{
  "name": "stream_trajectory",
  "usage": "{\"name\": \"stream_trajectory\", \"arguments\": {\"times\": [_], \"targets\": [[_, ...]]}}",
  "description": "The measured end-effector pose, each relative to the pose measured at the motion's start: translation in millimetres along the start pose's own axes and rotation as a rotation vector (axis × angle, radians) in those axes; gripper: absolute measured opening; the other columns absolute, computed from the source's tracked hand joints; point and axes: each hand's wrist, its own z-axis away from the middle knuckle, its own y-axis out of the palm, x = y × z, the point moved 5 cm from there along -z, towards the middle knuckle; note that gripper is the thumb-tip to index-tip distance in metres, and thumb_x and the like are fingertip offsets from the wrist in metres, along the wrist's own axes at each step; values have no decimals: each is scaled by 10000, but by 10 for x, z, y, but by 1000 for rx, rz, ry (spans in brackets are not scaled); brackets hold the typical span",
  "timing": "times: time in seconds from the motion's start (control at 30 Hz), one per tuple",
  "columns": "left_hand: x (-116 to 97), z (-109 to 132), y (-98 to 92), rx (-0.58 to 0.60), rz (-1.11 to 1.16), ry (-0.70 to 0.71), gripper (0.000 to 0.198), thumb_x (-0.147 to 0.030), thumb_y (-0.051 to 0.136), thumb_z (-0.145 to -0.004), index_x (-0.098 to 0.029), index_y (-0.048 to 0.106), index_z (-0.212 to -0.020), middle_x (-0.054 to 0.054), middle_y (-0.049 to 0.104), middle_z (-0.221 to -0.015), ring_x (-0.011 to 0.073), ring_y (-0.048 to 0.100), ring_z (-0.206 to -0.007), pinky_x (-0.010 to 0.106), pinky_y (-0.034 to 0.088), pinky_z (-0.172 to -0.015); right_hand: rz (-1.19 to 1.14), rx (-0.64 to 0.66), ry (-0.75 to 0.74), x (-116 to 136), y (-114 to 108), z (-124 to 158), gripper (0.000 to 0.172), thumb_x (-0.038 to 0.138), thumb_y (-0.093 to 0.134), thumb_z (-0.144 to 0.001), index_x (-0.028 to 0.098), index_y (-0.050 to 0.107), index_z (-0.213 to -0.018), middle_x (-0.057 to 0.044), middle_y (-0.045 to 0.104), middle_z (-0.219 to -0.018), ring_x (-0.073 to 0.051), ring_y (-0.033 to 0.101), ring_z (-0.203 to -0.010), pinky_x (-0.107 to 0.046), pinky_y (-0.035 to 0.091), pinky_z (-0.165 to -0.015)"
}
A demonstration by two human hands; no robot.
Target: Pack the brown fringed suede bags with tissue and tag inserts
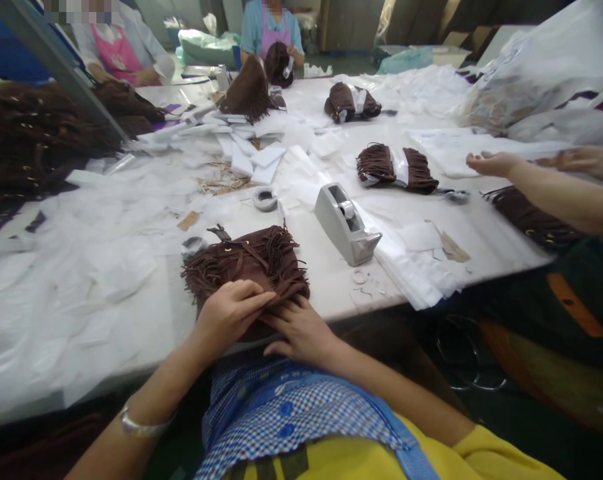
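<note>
A dark brown fringed bag (244, 257) lies at the table's near edge, right in front of my body. My left hand (231, 310) is closed on the bag's near part, its fingers pressed together on a fold. Beside it, my right hand (301, 330) rests on the same near edge with the fingers stretched out, their tips partly hidden at the fold. Small metal rings and a strap show on the bag's far side. Just past the bag's left corner sits a small grey, wrapped-looking piece (194, 247).
A grey tape dispenser (349, 227) stands right of the bag, with a tape roll (265, 199) behind. Wrapped fringed bags (396, 167) lie farther off. Plastic sheets (91, 267) cover the left side. A co-worker's arms (546, 180) reach in from the right; two people sit opposite.
</note>
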Motion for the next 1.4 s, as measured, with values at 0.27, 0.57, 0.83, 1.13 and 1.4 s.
{"name": "stream_trajectory", "arguments": {"times": [0.27,0.57,0.83,1.13,1.4], "targets": [[-229,645,337,-50,-15,-250,395,-114,509,-936,-258,648,-1276,45,628,-927,179,540,-811,296,445,-716,-120,-226,100,-185,-81,199,188,240,521,-977,190,701,-970,-95,720,-992,-240,620,-995,-406,502,-927],[-402,607,386,31,-155,-264,516,-84,495,-906,-254,562,-1389,92,660,-1094,243,590,-968,400,474,-858,-127,-555,326,-252,-524,428,231,171,546,-935,240,688,-1103,-78,715,-1116,-224,657,-1075,-404,531,-969],[-750,1058,373,-238,-39,-206,484,-36,483,-907,-213,560,-1351,87,648,-1297,238,535,-1291,438,399,-1122,90,-257,-22,-146,-414,250,321,114,522,-943,258,675,-1187,-32,714,-1220,-212,639,-1181,-494,312,-1163],[99,1252,51,-590,190,-1076,329,-264,708,-831,-207,572,-1124,73,583,-1082,208,616,-951,344,583,-779,380,-126,-134,117,-662,-394,450,394,579,-954,199,611,-550,-29,655,-583,-153,615,-594,-337,481,-798],[269,1153,191,-737,432,-1099,410,-214,725,-790,-198,550,-1160,77,587,-1118,198,614,-985,321,574,-795,125,-36,-303,-26,-191,-934,437,393,521,-979,240,540,-1388,-96,493,-1488,-274,445,-1377,-500,324,-1159]]}}
